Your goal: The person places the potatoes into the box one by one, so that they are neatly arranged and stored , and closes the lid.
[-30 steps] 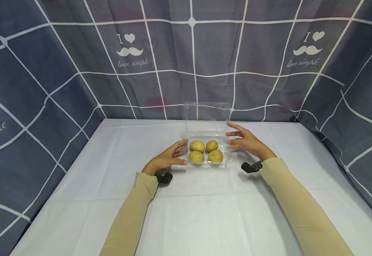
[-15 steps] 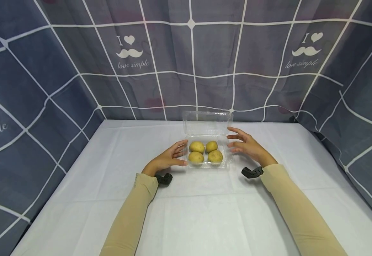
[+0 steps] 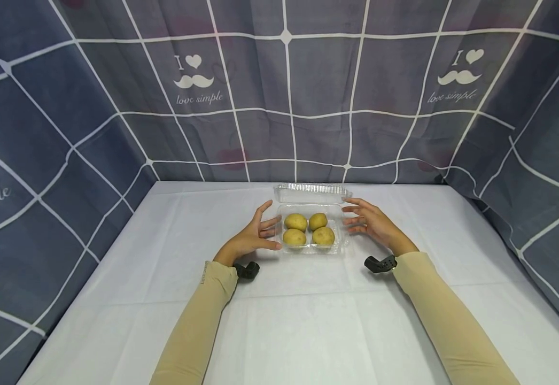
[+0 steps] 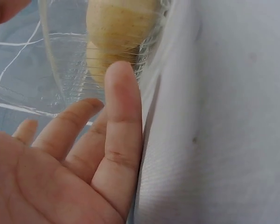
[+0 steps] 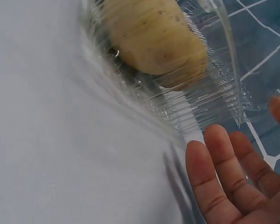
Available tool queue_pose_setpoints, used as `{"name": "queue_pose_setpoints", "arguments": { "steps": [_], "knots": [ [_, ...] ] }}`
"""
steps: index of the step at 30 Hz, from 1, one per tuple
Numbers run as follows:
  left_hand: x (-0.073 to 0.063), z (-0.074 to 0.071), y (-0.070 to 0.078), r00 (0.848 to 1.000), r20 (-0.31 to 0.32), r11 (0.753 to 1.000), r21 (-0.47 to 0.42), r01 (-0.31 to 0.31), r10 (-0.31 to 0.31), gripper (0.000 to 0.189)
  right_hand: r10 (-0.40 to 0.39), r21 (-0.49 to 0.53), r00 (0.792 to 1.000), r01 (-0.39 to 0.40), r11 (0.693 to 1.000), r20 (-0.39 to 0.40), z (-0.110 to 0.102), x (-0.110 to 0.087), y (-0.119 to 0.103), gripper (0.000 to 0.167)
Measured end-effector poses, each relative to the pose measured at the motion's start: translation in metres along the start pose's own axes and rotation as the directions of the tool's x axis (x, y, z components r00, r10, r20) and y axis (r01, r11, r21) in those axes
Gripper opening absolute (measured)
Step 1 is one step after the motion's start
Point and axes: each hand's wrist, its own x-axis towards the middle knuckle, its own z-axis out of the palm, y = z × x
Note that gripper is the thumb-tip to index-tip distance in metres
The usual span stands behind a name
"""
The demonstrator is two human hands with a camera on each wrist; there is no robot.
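Observation:
A clear plastic clamshell box (image 3: 338,231) stands on the white table, its hinged lid (image 3: 310,194) tipped back behind it. Several yellow potatoes (image 3: 295,221) lie inside the box in two rows. Along the left wall is my left hand (image 3: 249,238), fingers spread and thumb pointing at the near left corner; the thumb (image 4: 123,107) lies close to the ribbed wall in the left wrist view. On the other side my right hand (image 3: 378,226) has its fingers extended at the right wall. The right wrist view shows those fingertips (image 5: 218,140) near the wall; whether they touch is unclear.
A white cloth (image 3: 303,331) covers the table. Dark grey checked curtains (image 3: 318,80) rise behind it and on both sides; the lid lies near the back one. Each wrist wears a black camera mount (image 3: 380,264).
The lid has swung from upright to tilted far back, away from me. My right hand has come slightly nearer along the box. My left index finger has lifted off toward the back.

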Motion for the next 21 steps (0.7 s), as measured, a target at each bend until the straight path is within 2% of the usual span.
{"name": "queue_pose_setpoints", "arguments": {
  "steps": [3,10,15,21],
  "knots": [
    [0.000,0.001,0.002,1.000,-0.007,1.000,0.009,-0.008,0.008,0.130,0.008,0.018,1.000,-0.008,1.000,-0.006,0.000,-0.002,0.000,0.052],
    [0.000,0.002,0.008,0.999,-0.003,0.998,0.046,-0.034,0.034,0.133,0.007,-0.005,1.000,-0.007,1.000,-0.025,0.001,-0.005,0.001,0.040],
    [0.000,0.003,0.010,0.999,0.008,0.998,0.049,-0.041,0.041,0.128,0.003,-0.004,1.000,-0.003,1.000,-0.031,0.001,-0.005,0.003,0.036],
    [-0.001,0.001,0.010,1.000,0.015,1.000,0.013,-0.021,0.021,0.118,0.002,0.006,0.999,-0.002,1.000,-0.042,0.002,-0.007,0.005,0.035]
  ]
}}
